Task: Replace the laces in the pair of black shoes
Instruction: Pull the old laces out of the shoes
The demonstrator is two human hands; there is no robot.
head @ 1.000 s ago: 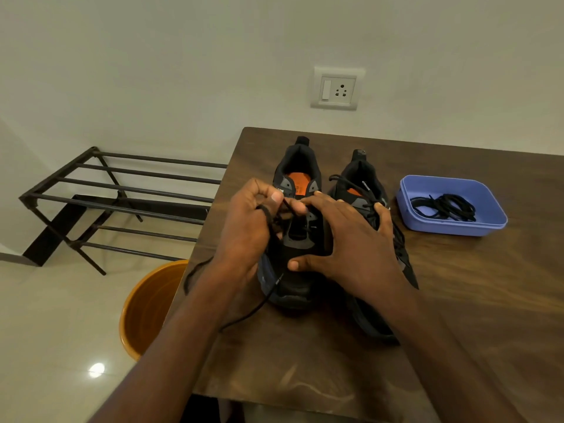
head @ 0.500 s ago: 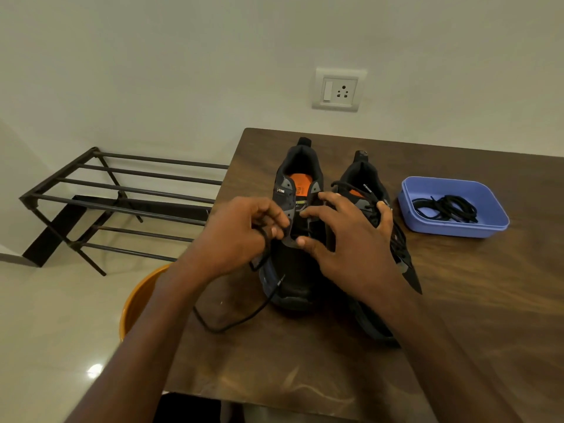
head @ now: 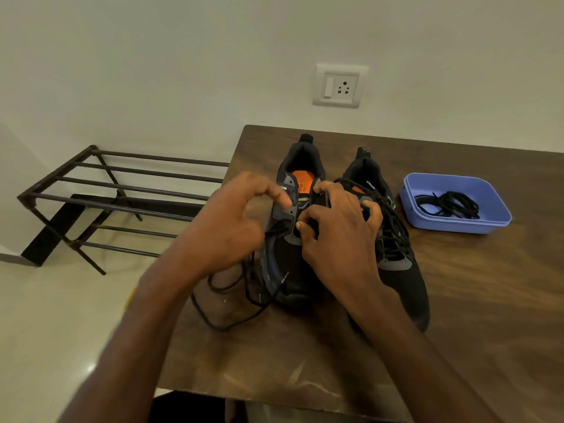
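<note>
Two black shoes stand side by side on the wooden table (head: 457, 315), toes towards me. The left shoe (head: 290, 270) shows an orange insole, and its old black lace (head: 232, 303) lies in loose loops on the table beside it. My left hand (head: 229, 230) hovers at that shoe's left eyelets, fingers curled, with the lace running out from under it. My right hand (head: 338, 236) grips the left shoe's tongue and right eyelet flap, thumb and fingers pinched. The right shoe (head: 396, 257) is still laced. Coiled black laces (head: 448, 204) lie in a blue tray (head: 500, 221).
The blue tray sits at the table's right, just beyond the right shoe. A black metal rack (head: 100, 196) stands on the floor to the left. An orange bucket edge (head: 129, 297) peeks out behind my left forearm. A wall socket (head: 338, 85) is above the table.
More lace has come out of the left shoe and now lies in bigger loops on the table. My right hand has slid up onto the tongue.
</note>
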